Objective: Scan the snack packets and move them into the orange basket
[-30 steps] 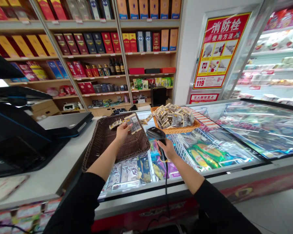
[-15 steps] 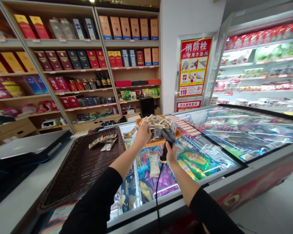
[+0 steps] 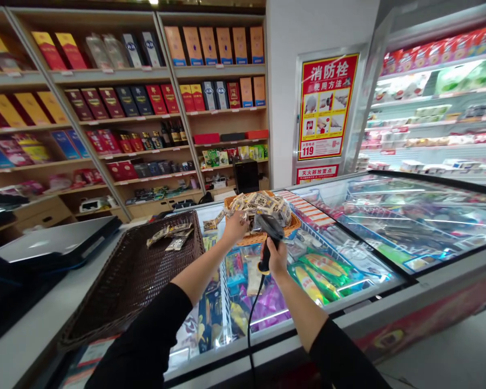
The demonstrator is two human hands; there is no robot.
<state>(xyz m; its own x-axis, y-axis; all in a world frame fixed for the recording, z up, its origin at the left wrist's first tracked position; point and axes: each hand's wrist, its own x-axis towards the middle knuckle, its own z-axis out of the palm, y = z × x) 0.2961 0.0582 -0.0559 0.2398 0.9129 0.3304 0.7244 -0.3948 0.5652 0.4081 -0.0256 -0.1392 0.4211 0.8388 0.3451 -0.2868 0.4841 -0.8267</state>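
Note:
My right hand [image 3: 276,256] is wrapped round the handle of a black handheld scanner [image 3: 269,237], whose head points up and left over an orange wicker basket [image 3: 253,239]. Small printed packets [image 3: 263,202] are heaped in that basket. At its left front, my left hand [image 3: 235,226] has its fingers bent against the packets; whether it grips one is too small to tell. To the left, a dark brown wicker tray [image 3: 133,281] holds several similar packets [image 3: 179,237]. A black cable [image 3: 250,319] hangs from the scanner.
Both baskets rest on a glass-topped freezer [image 3: 364,237] full of bagged goods. At the left is a counter [image 3: 36,324] with a flat grey-topped device [image 3: 56,240]. Shelves of boxes stand behind, and a lit refrigerated display [image 3: 437,124] is at the right.
My right hand and the scanner have moved slightly left and down, with the scanner tilted more to the left. My left hand is a little lower, by the basket's left front.

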